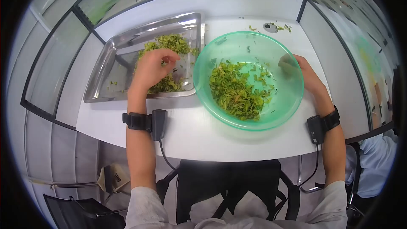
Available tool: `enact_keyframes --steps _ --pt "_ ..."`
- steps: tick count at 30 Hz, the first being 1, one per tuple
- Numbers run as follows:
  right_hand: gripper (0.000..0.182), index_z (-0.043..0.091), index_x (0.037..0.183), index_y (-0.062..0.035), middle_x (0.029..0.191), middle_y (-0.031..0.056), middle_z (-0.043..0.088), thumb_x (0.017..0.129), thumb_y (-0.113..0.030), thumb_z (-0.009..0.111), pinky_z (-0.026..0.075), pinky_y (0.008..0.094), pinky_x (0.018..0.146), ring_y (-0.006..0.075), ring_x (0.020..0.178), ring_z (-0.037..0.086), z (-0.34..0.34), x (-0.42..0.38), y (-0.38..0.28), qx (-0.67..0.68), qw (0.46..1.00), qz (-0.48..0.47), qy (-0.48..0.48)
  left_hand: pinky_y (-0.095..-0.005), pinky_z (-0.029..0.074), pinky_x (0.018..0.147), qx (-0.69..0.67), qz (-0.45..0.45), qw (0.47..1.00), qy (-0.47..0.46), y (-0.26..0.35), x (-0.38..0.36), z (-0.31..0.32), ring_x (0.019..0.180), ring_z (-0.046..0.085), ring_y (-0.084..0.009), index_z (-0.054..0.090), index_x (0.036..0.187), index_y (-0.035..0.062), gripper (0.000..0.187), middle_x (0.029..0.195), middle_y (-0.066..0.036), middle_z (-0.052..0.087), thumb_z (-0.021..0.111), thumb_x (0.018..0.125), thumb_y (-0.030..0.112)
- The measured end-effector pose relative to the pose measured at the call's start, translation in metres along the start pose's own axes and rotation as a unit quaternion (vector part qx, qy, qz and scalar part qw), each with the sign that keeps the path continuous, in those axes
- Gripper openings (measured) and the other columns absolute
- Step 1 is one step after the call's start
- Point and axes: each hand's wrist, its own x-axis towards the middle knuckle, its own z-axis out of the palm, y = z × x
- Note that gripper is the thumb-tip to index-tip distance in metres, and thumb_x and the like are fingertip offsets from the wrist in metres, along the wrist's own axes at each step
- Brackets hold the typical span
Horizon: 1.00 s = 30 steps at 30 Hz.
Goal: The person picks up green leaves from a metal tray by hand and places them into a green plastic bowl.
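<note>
A rectangular metal tray (99,80) on the left holds a heap of chopped green leaves (171,42). Over that heap hovers my left hand (153,68), its fingers curled in and thumb drawn toward the index finger; whatever may be pinched there does not show. Right of the tray stands a translucent green plastic bowl (250,124), with a pile of similar leaves (237,91) lying mostly in its left half. My right hand (306,74) grips the bowl's right side, and its fingers show dimly through the wall.
Leaf scraps (284,28) lie around a round cable hole (270,27) at the back of the white desk (190,135). Partitions with glass panels enclose the desk. Both wrists wear black strapped devices (159,124) with cables. Another person's sleeve (375,161) shows at far right.
</note>
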Motion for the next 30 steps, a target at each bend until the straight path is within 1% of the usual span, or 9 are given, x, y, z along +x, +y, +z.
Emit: enact_keyframes --steps 4,6,10,13,16,19,24,26,30 --pt "0.027 0.062 0.102 -0.0013 0.088 -0.0016 0.061 0.09 -0.025 0.061 0.046 0.0228 0.071 0.0061 0.078 0.054 -0.001 0.0 0.002 -0.009 1.0 -0.001 0.002 -0.033 0.051 0.072 -0.005 -0.01 0.999 -0.04 0.003 -0.001 -0.004 0.08 0.067 -0.0219 0.07 0.094 0.0086 0.018 0.091 -0.006 0.07 0.064 0.077 0.008" --pt "0.027 0.062 0.103 -0.0011 0.088 -0.0018 0.061 0.09 -0.025 0.061 0.046 0.0231 0.071 0.006 0.078 0.054 0.0 -0.001 -0.001 -0.009 1.0 -0.007 -0.004 -0.0331 0.051 0.071 -0.033 -0.01 0.999 -0.034 -0.002 -0.002 -0.004 0.077 0.066 -0.0211 0.07 0.092 0.0087 0.016 0.086 -0.006 0.07 0.066 0.076 0.011" --pt "0.027 0.062 0.103 -0.0011 0.088 -0.0012 0.061 0.09 -0.024 0.061 0.046 0.0238 0.071 0.0068 0.077 0.054 0.0 0.0 0.0 -0.022 1.0 0.006 0.005 -0.0232 0.044 0.056 -0.004 -0.084 0.992 -0.096 0.003 -0.004 -0.016 0.06 0.053 -0.0074 0.067 0.083 0.0043 0.014 0.066 0.0 0.059 0.075 0.071 0.005" --pt "0.026 0.062 0.103 -0.0015 0.088 -0.0011 0.061 0.09 -0.024 0.061 0.046 0.024 0.071 0.0069 0.077 0.054 0.001 0.0 0.0 -0.016 1.0 0.01 0.011 -0.025 0.046 0.058 0.007 -0.09 0.99 -0.108 0.004 -0.005 -0.02 0.062 0.054 -0.0091 0.066 0.082 0.0037 0.013 0.068 -0.002 0.061 0.073 0.071 0.004" --pt "0.026 0.062 0.102 -0.0017 0.088 -0.0011 0.061 0.09 -0.024 0.061 0.046 0.024 0.07 0.0066 0.077 0.054 0.0 0.0 0.001 -0.017 1.0 0.001 0.012 -0.0317 0.05 0.068 -0.027 -0.052 0.993 -0.1 -0.007 -0.01 -0.02 0.069 0.06 -0.0184 0.07 0.09 0.0072 0.02 0.081 -0.007 0.068 0.073 0.071 0.014" --pt "0.025 0.062 0.1 -0.0018 0.085 -0.0019 0.06 0.09 -0.024 0.06 0.046 0.0237 0.069 0.006 0.075 0.053 0.0 0.0 0.003 -0.01 1.0 -0.005 0.008 -0.0344 0.051 0.075 0.049 -0.099 0.977 -0.184 -0.011 -0.011 -0.024 0.081 0.065 -0.024 0.071 0.098 0.0086 0.028 0.091 -0.01 0.07 0.072 0.071 0.013" --pt "0.024 0.062 0.099 -0.0019 0.083 -0.0025 0.059 0.09 -0.024 0.06 0.045 0.0231 0.067 0.0058 0.074 0.052 0.001 0.0 0.0 -0.02 1.0 -0.005 0.01 -0.0345 0.051 0.072 0.057 -0.099 0.972 -0.207 -0.008 -0.01 -0.023 0.077 0.066 -0.025 0.072 0.091 0.0066 0.023 0.084 -0.012 0.07 0.069 0.07 0.015" --pt "0.023 0.062 0.099 -0.0021 0.083 -0.0022 0.059 0.09 -0.023 0.06 0.045 0.0233 0.067 0.006 0.073 0.052 0.001 0.001 0.0 -0.022 1.0 0.001 0.012 -0.0318 0.051 0.071 0.043 -0.114 0.969 -0.214 -0.006 -0.008 -0.02 0.072 0.063 -0.0188 0.07 0.089 0.0025 0.019 0.081 -0.009 0.069 0.07 0.073 0.011" --pt "0.022 0.063 0.099 -0.0024 0.082 -0.002 0.059 0.089 -0.023 0.061 0.045 0.0234 0.066 0.0063 0.072 0.052 0.0 -0.001 -0.002 -0.018 1.0 0.009 0.009 -0.0304 0.051 0.068 0.029 -0.093 0.98 -0.173 -0.011 -0.006 -0.01 0.07 0.064 -0.0173 0.07 0.087 0.0003 0.017 0.079 -0.009 0.069 0.071 0.074 0.01"
